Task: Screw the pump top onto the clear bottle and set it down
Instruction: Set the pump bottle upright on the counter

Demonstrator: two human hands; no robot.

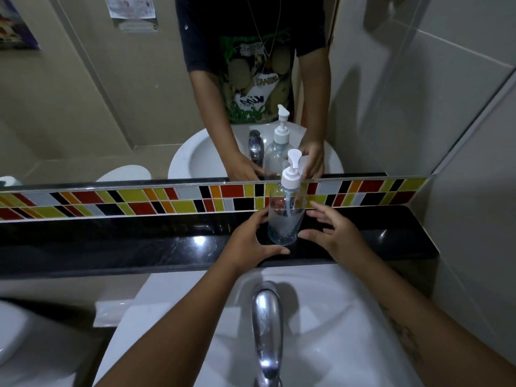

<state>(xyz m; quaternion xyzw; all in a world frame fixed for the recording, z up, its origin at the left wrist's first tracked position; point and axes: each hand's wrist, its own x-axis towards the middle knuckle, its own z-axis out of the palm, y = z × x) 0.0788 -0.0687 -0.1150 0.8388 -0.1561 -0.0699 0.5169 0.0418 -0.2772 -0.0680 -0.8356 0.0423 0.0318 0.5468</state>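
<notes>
The clear bottle (284, 219) stands upright on the black stone ledge (139, 241) behind the sink. Its white pump top (291, 174) sits on the neck, with the dip tube visible inside. My left hand (251, 238) is at the bottle's left side, fingers spread, fingertips close to or just touching the glass. My right hand (332, 233) hovers just right of the bottle with fingers apart, not touching it. Both hands hold nothing.
A chrome faucet (266, 331) rises over the white sink basin (349, 317) right below my arms. A coloured tile strip (111, 199) and a mirror (111, 107) back the ledge. A toilet (16, 336) sits at the lower left, and a tiled wall (474, 219) closes the right.
</notes>
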